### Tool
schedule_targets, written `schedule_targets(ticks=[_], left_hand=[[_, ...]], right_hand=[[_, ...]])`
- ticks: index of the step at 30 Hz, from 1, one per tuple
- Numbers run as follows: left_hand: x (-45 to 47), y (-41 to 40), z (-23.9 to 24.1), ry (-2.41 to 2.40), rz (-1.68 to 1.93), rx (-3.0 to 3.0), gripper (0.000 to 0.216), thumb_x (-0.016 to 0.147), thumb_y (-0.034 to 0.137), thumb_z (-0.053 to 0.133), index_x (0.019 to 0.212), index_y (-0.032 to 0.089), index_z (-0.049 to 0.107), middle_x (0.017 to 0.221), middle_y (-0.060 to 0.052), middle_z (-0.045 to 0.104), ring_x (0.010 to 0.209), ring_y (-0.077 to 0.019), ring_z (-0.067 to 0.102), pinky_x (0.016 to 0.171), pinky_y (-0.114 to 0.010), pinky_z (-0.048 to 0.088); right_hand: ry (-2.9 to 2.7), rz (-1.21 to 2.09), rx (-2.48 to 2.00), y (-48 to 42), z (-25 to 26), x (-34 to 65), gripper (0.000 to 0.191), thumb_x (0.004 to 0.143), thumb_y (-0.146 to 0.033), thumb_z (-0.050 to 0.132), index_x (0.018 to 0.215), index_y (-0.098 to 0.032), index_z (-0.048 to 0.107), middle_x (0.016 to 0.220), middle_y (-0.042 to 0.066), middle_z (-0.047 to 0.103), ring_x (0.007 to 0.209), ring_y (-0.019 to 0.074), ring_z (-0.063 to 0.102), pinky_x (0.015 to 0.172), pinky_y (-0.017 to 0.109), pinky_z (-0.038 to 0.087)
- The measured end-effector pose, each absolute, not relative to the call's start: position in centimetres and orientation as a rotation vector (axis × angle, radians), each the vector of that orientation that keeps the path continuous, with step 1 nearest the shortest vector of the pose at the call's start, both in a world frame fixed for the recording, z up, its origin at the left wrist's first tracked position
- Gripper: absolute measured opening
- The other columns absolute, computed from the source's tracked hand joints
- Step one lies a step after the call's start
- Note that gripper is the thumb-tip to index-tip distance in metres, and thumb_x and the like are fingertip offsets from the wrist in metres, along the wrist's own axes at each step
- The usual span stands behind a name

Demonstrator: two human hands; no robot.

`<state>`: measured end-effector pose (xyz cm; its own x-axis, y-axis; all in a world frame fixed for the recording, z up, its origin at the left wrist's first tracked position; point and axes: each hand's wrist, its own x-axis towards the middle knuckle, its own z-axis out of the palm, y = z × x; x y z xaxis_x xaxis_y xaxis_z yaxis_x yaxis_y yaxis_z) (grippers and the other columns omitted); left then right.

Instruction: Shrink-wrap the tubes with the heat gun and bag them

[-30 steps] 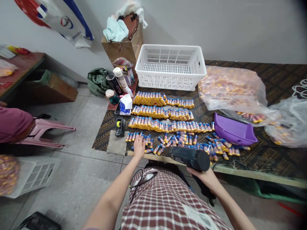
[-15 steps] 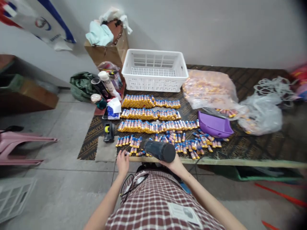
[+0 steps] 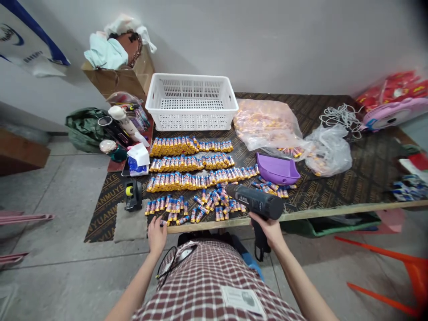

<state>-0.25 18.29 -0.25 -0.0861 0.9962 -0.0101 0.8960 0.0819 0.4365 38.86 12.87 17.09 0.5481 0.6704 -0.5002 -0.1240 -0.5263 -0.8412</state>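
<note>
My right hand (image 3: 270, 229) is wrapped round the handle of a black heat gun (image 3: 256, 199). The gun's nozzle points left over loose small blue-and-yellow tubes (image 3: 207, 199) scattered along the table's front. At the front edge, my left hand (image 3: 157, 232) rests with its fingers apart, touching or very close to one tube (image 3: 163, 222). Just beyond it is a short row of tubes (image 3: 162, 203). Farther back, many more tubes lie in long stacked rows (image 3: 182, 180).
A white plastic basket (image 3: 192, 119) stands at the back. Right of the rows are a purple scoop (image 3: 278, 170), a bag of tubes (image 3: 267, 122) and a clear plastic bag (image 3: 329, 151). A tape dispenser (image 3: 133, 196) sits at left, and a pink fan (image 3: 394, 113) lies far right.
The heat gun in my right hand has swung right, uncovering loose tubes on the table. My left hand stays by the front row. The view has shifted right.
</note>
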Motion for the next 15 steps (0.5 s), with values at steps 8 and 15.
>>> schedule_targets(ticks=[8,15], left_hand=[[0.6,18.8,-0.1,2.018,0.383,1.952,0.040,0.084,0.034,0.037,0.112,0.013,0.055,0.122,-0.017,0.050,0.117,-0.0290,0.045,0.096,-0.044,0.039],[1.4,18.8,-0.2,2.079,0.288,1.976,0.040,0.082,0.034,0.036,0.108,0.011,0.057,0.116,-0.017,0.054,0.113,-0.0295,0.048,0.094,-0.043,0.040]], right_hand=[[-0.764,1.129,-1.878,10.4,19.5,39.3,0.029,0.056,-0.044,0.075,0.063,-0.017,0.066,0.056,0.005,0.066,0.053,0.0202,0.060,0.057,0.033,0.051],[-0.436,0.817,-2.019,7.0,20.6,48.0,0.035,0.050,-0.040,0.080,0.068,-0.013,0.066,0.057,0.005,0.066,0.052,0.0201,0.059,0.052,0.032,0.049]])
